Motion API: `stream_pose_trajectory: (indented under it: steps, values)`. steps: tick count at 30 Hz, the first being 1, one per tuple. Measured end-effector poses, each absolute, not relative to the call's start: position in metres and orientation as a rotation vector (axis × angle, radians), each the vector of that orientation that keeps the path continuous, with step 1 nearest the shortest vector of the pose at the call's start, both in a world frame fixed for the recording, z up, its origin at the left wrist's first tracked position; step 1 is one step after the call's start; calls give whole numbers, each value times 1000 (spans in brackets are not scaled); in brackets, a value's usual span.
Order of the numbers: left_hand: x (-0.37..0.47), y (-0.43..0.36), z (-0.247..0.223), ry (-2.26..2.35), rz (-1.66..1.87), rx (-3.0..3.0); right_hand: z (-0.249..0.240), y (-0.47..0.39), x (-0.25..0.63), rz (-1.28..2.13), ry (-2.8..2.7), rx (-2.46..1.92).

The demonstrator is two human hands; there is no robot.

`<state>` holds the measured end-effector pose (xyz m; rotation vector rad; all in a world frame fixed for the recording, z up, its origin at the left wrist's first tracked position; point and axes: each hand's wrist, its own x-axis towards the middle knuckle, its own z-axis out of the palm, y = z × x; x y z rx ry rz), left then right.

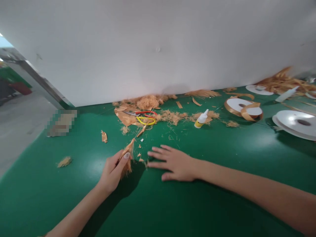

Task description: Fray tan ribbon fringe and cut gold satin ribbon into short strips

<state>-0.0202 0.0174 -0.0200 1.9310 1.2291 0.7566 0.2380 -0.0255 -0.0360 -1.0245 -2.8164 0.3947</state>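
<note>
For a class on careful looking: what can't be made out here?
All in the head view:
Frayed bundle: middle, hidden by the left hand.
Right hand: palm, hidden by its back.
Yellow-labelled bottle: any writing, too small.
Pixelated item: masked by coarse squares.
Nearest white reel: right end, cut off by picture edge.

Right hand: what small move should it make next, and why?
Perhaps sweep the right hand gently forward to brush the small scraps aside: it is open, palm down, fingertips close to them, while the left hand holds the frayed ribbon.
</note>
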Motion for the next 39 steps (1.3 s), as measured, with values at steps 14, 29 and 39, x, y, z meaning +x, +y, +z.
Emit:
stream_pose_trajectory:
  steps: [14,29,39]
  values:
    - [-23,21,-23,1219,700,1907,-55,104,284,-42,-2105,-1751]
    - [-24,20,-22,1193,679,1967,-34,34,287,739,-2457,-1832]
    - [-24,18,-24,1205,684,1921,-28,33,284,827,-2476,-1852]
